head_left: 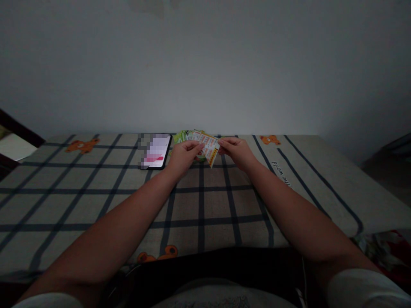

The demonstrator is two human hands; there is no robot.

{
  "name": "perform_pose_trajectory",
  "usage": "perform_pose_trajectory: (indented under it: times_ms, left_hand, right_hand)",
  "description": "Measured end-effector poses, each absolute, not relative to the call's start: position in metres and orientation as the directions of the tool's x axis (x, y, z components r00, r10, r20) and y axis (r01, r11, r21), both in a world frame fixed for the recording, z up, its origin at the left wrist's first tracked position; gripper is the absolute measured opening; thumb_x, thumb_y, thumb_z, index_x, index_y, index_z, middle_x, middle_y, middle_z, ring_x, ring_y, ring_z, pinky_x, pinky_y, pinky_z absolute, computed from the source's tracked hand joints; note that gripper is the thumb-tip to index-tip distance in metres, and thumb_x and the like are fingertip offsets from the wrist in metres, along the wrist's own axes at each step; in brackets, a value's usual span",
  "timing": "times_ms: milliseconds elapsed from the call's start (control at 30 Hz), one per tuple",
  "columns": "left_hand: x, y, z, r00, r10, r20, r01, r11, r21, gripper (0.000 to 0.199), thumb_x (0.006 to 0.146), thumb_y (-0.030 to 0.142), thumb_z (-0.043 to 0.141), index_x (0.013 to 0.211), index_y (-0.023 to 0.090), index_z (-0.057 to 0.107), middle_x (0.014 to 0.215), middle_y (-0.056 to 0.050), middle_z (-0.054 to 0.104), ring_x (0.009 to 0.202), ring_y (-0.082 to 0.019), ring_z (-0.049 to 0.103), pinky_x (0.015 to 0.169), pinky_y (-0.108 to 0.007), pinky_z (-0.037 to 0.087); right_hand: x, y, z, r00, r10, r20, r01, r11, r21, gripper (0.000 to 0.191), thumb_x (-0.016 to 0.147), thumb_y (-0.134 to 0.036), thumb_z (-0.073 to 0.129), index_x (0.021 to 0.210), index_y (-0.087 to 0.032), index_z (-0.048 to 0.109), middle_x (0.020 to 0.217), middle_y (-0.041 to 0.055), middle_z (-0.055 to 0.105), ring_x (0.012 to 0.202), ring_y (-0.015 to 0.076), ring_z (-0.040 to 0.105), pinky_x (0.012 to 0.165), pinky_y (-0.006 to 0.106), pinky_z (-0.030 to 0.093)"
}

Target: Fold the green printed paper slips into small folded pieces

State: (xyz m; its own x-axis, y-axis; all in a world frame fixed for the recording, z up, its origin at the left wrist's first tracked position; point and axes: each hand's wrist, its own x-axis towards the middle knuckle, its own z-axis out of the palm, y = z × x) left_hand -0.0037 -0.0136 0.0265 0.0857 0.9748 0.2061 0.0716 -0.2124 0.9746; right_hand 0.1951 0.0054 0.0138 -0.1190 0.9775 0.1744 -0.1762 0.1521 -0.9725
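Note:
Between my two hands is a small printed card (209, 144), white and orange with a yellow strip along one edge, held tilted above the table. My left hand (183, 157) pinches its left side between thumb and fingers. Its upper right edge is in the closed fingertips of my right hand (236, 150). Behind the card and partly hidden by my left hand lies a green printed packet or stack of cards (183, 136). Left of my left hand, a phone (158, 152) with a lit, blurred screen rests on the tablecloth.
A checked tablecloth (218, 205) with bear prints covers the table, which stands against a grey wall (205, 68). Part of a dark wooden chair (19, 128) shows at the left edge. Patterned red and green fabric (388, 252) is at the lower right.

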Motion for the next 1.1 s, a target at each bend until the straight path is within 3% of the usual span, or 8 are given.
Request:
perform_pose_trajectory:
  times_ms: [233, 500, 633, 800, 1100]
  left_hand:
    - [-0.0053, -0.0086, 0.0224, 0.05, 0.976, 0.212, 0.038, -0.213, 0.976, 0.031, 0.074, 0.045, 0.076, 0.083, 0.017, 0.071, 0.073, -0.001, 0.066, 0.063, -0.011, 0.057, 0.051, -0.02, 0.045]
    - [-0.0043, -0.0115, 0.0231, 0.098, 0.981, 0.166, 0.018, -0.168, 0.986, 0.042, 0.072, 0.05, 0.076, 0.096, 0.016, 0.074, 0.086, -0.005, 0.071, 0.073, -0.014, 0.06, 0.052, -0.02, 0.045]
    - [-0.0043, -0.0116, 0.0229, 0.14, 0.977, 0.159, 0.065, -0.17, 0.983, 0.039, 0.071, 0.05, 0.076, 0.089, 0.016, 0.075, 0.08, -0.004, 0.071, 0.068, -0.013, 0.059, 0.052, -0.021, 0.044]
    - [-0.0048, -0.0118, 0.025, 0.097, 0.981, 0.169, 0.1, -0.179, 0.979, 0.037, 0.071, 0.049, 0.076, 0.086, 0.015, 0.074, 0.08, -0.004, 0.072, 0.062, -0.011, 0.057, 0.052, -0.021, 0.043]
    - [-0.0028, -0.0148, 0.0241, 0.164, 0.982, 0.093, 0.068, -0.106, 0.992, 0.038, 0.07, 0.049, 0.078, 0.087, 0.016, 0.075, 0.08, -0.005, 0.073, 0.063, -0.012, 0.059, 0.053, -0.022, 0.045]
  right_hand:
    - [0.193, -0.0007, 0.0203, -0.201, 0.974, 0.106, -0.225, 0.059, -0.973, 0.029, 0.061, -0.04, 0.086, 0.078, -0.018, 0.077, 0.073, 0.0011, 0.071, 0.068, 0.011, 0.062, 0.07, 0.028, 0.053]
    - [0.1924, 0.0015, 0.0192, -0.12, 0.987, 0.107, -0.247, 0.075, -0.966, 0.03, 0.057, -0.04, 0.089, 0.07, -0.018, 0.074, 0.066, 0.001, 0.07, 0.063, 0.0113, 0.062, 0.069, 0.029, 0.054]
    - [0.1922, 0.0014, 0.0193, -0.097, 0.989, 0.113, -0.252, 0.085, -0.964, 0.031, 0.057, -0.041, 0.088, 0.072, -0.017, 0.074, 0.066, 0.0014, 0.07, 0.063, 0.0116, 0.063, 0.07, 0.029, 0.054]
    - [0.1904, -0.002, 0.0208, -0.193, 0.976, 0.096, -0.24, 0.048, -0.97, 0.03, 0.064, -0.04, 0.084, 0.081, -0.018, 0.074, 0.073, 0.0013, 0.071, 0.068, 0.0114, 0.064, 0.071, 0.029, 0.054]
    - [0.1918, 0.0015, 0.0184, -0.114, 0.988, 0.101, -0.203, 0.076, -0.976, 0.029, 0.06, -0.04, 0.086, 0.066, -0.018, 0.069, 0.065, 0.001, 0.069, 0.062, 0.0108, 0.061, 0.068, 0.028, 0.053]
